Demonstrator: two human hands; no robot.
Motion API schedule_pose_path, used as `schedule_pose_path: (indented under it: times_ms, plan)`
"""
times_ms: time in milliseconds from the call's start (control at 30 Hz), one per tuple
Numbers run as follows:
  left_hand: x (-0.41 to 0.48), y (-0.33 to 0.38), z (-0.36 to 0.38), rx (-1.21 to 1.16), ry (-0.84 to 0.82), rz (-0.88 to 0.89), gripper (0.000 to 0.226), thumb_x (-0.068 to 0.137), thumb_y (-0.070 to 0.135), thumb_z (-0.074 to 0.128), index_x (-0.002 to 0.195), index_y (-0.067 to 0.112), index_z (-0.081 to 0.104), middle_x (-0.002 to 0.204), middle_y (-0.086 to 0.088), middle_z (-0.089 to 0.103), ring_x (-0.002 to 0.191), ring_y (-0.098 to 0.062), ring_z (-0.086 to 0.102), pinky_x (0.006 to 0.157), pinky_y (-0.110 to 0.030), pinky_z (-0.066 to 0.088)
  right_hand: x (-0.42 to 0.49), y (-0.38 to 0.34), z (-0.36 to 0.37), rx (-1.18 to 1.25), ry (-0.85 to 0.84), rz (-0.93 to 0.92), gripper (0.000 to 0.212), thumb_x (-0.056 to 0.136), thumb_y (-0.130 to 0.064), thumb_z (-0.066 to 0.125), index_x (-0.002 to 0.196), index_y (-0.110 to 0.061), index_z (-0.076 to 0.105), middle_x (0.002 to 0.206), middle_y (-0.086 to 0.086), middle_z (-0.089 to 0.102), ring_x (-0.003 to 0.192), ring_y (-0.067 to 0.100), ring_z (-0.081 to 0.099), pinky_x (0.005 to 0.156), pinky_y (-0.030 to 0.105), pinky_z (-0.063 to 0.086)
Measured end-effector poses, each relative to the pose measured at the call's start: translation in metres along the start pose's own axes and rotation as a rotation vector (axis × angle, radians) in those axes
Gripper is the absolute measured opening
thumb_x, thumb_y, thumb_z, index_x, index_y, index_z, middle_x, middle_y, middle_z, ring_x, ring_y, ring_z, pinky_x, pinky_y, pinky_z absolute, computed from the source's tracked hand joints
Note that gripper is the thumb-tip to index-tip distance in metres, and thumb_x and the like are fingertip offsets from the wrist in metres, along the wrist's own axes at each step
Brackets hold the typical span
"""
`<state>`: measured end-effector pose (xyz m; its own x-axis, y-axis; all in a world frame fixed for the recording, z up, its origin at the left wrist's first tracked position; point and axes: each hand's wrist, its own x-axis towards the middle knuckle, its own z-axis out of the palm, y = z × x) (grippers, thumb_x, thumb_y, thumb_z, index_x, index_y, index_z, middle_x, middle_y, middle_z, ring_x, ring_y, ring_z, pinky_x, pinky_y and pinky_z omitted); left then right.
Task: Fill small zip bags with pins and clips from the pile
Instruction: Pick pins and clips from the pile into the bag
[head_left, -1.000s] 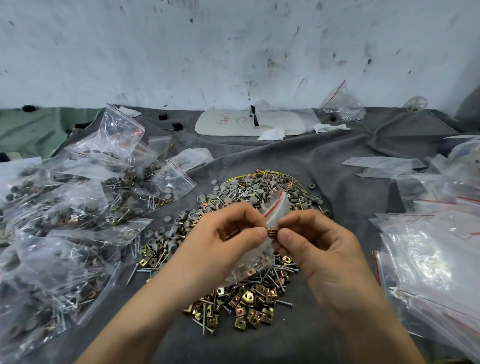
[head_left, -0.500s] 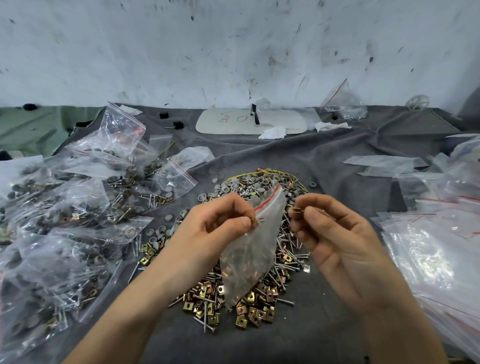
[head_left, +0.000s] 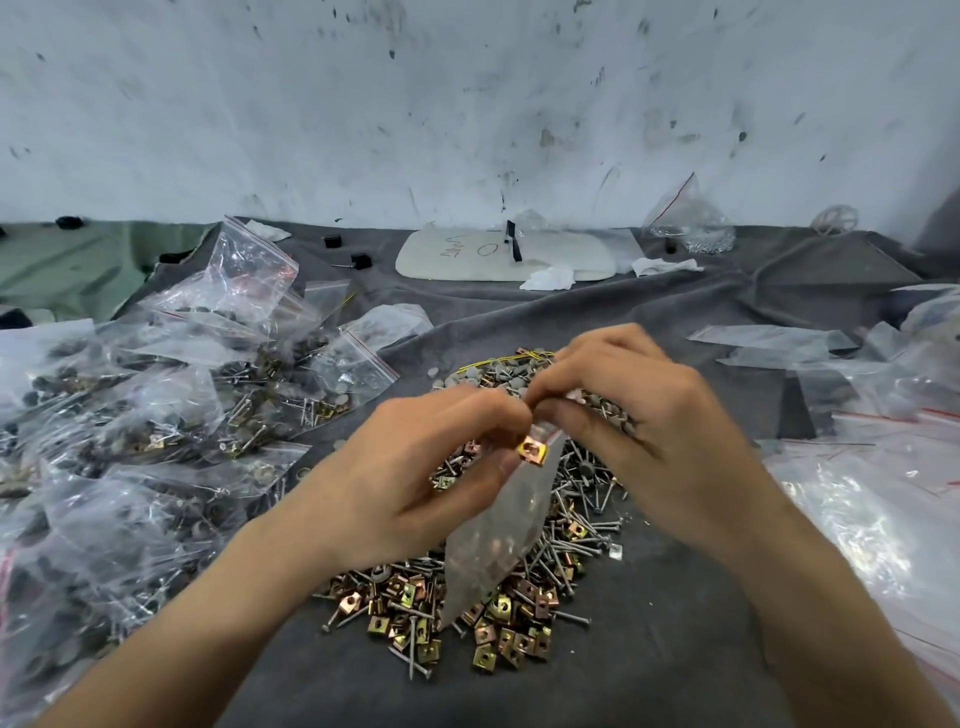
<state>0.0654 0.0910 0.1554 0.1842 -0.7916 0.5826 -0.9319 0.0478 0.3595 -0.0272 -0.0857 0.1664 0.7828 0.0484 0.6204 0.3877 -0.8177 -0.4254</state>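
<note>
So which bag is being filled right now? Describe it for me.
On the grey cloth, find the pile of pins and clips at centre. Above it the left hand and right hand pinch one zip bag, the only one held aloft.

Half a second back my hands are apart, with the zip bag (head_left: 493, 535) hanging from my left hand (head_left: 415, 467) alone. Now my right hand (head_left: 660, 431) is in against the left, fingertips meeting at the bag's mouth, and both pinch its top edge. The bag's top stood clear above my left fingers before; now it is tucked under the fingers of both hands. A brass clip (head_left: 532, 449) shows at the mouth beside my left thumb. I cannot tell whether it is inside.
</note>
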Motion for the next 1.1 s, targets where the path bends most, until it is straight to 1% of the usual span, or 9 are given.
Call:
schedule_pose_path:
  times_ms: [133, 400, 500, 600, 700, 800, 900, 967, 1100]
  plan:
    - [-0.002, -0.002, -0.003, 0.019, 0.043, -0.018, 0.013, 0.093, 0.018, 0.049, 0.106, 0.021, 0.051, 0.087, 0.012, 0.056, 0.077, 0.007, 0.051, 0.072, -0.004, 0.035, -0.001, 0.005, -0.003, -0.049, -0.089, 0.013, 0.020, 0.083, -0.024, 0.060, 0.094, -0.014, 0.074, 0.087, -0.010, 0.068, 0.095, 0.020, 0.057, 0.083, 0.049, 0.048]
    - [-0.009, -0.003, 0.000, 0.010, 0.118, -0.078, 0.010, 0.094, 0.023, 0.049, 0.102, 0.018, 0.053, 0.080, 0.005, 0.066, 0.073, -0.003, 0.062, 0.066, -0.012, 0.044, -0.007, 0.007, -0.001, 0.003, -0.186, 0.132, 0.043, 0.083, -0.049, 0.056, 0.115, -0.022, 0.066, 0.097, -0.013, 0.066, 0.096, 0.004, 0.058, 0.088, 0.024, 0.045]
    - [-0.010, -0.002, -0.002, 0.033, 0.139, -0.141, 0.014, 0.094, 0.026, 0.050, 0.101, 0.016, 0.056, 0.079, 0.005, 0.067, 0.073, -0.005, 0.065, 0.064, -0.024, 0.049, -0.010, 0.006, 0.000, 0.001, -0.167, 0.114, 0.046, 0.076, -0.040, 0.068, 0.117, -0.022, 0.063, 0.093, -0.015, 0.064, 0.091, -0.001, 0.058, 0.090, 0.017, 0.043]
    - [-0.009, -0.002, -0.006, 0.153, 0.117, -0.173, 0.019, 0.092, 0.029, 0.053, 0.093, 0.012, 0.061, 0.075, 0.010, 0.063, 0.068, -0.002, 0.058, 0.062, -0.022, 0.045, -0.013, 0.006, 0.001, 0.015, -0.143, 0.078, 0.038, 0.075, -0.022, 0.077, 0.110, -0.020, 0.063, 0.090, -0.013, 0.065, 0.091, -0.002, 0.057, 0.087, 0.010, 0.041]
    - [-0.008, 0.001, -0.010, 0.276, 0.049, -0.135, 0.027, 0.092, 0.034, 0.054, 0.086, 0.011, 0.066, 0.074, 0.008, 0.062, 0.065, -0.004, 0.057, 0.059, -0.021, 0.044, -0.012, 0.005, 0.003, 0.027, -0.111, 0.041, 0.022, 0.075, -0.014, 0.077, 0.094, -0.014, 0.066, 0.091, -0.012, 0.066, 0.089, 0.000, 0.057, 0.083, 0.013, 0.043]
    - [-0.010, 0.005, -0.012, 0.297, 0.008, -0.103, 0.036, 0.090, 0.042, 0.054, 0.083, 0.011, 0.070, 0.079, 0.004, 0.064, 0.070, -0.012, 0.064, 0.060, -0.024, 0.046, -0.013, 0.006, 0.006, 0.112, -0.034, 0.050, 0.022, 0.079, -0.015, 0.074, 0.098, -0.019, 0.065, 0.097, -0.009, 0.066, 0.093, 0.004, 0.062, 0.084, 0.018, 0.049]
    - [-0.015, 0.005, -0.014, 0.279, -0.040, -0.116, 0.034, 0.089, 0.041, 0.058, 0.084, 0.011, 0.071, 0.089, 0.003, 0.064, 0.078, -0.012, 0.064, 0.067, -0.017, 0.047, -0.022, 0.022, 0.006, 0.372, 0.240, 0.247, 0.024, 0.084, -0.015, 0.069, 0.103, -0.029, 0.065, 0.098, -0.007, 0.069, 0.093, 0.010, 0.067, 0.082, 0.016, 0.051]
    - [-0.020, 0.003, -0.014, 0.259, -0.031, -0.130, 0.026, 0.091, 0.033, 0.060, 0.087, 0.010, 0.071, 0.094, 0.003, 0.063, 0.081, -0.007, 0.061, 0.073, -0.011, 0.044, -0.033, 0.043, 0.016, 0.344, 0.305, 0.448, 0.025, 0.084, -0.009, 0.069, 0.094, -0.032, 0.066, 0.089, -0.010, 0.071, 0.086, 0.004, 0.066, 0.077, 0.015, 0.051]
    - [-0.031, 0.004, -0.009, 0.166, 0.037, -0.181, 0.022, 0.092, 0.028, 0.056, 0.089, 0.012, 0.069, 0.100, 0.006, 0.062, 0.090, -0.003, 0.062, 0.079, -0.014, 0.045, -0.066, 0.078, 0.059, -0.021, -0.229, 0.764, 0.015, 0.087, -0.011, 0.066, 0.095, -0.023, 0.069, 0.096, -0.004, 0.066, 0.090, 0.012, 0.061, 0.080, 0.021, 0.045]
